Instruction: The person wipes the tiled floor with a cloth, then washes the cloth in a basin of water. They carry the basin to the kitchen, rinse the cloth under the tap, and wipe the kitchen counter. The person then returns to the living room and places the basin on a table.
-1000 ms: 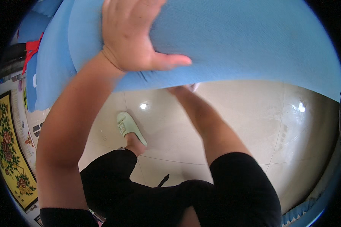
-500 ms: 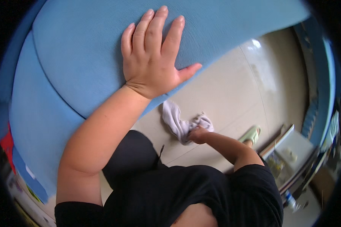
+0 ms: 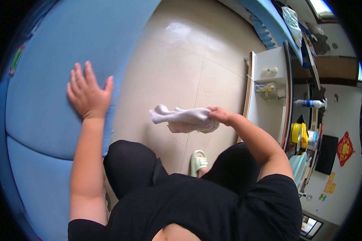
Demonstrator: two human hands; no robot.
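My left hand [image 3: 88,93] lies flat on the blue sofa seat [image 3: 40,116], palm down, with its fingers and thumb spread. Out to the right, my right hand [image 3: 221,115] grips one end of a crumpled whitish cloth [image 3: 185,118]. The cloth hangs above the tiled floor [image 3: 165,60], its free end pointing left toward the sofa. My right fingertips are partly hidden behind the cloth.
Below my body a pale green slipper [image 3: 198,161] is on one foot. To the right stands a white cabinet [image 3: 265,106] with small items in it. A spray bottle [image 3: 309,103] and yellow tape rolls [image 3: 297,132] sit beyond it.
My right hand has lifted the cloth off the floor. The view has turned, bringing the cabinet and wall further in. My left hand still lies flat on the sofa, lower in the picture.
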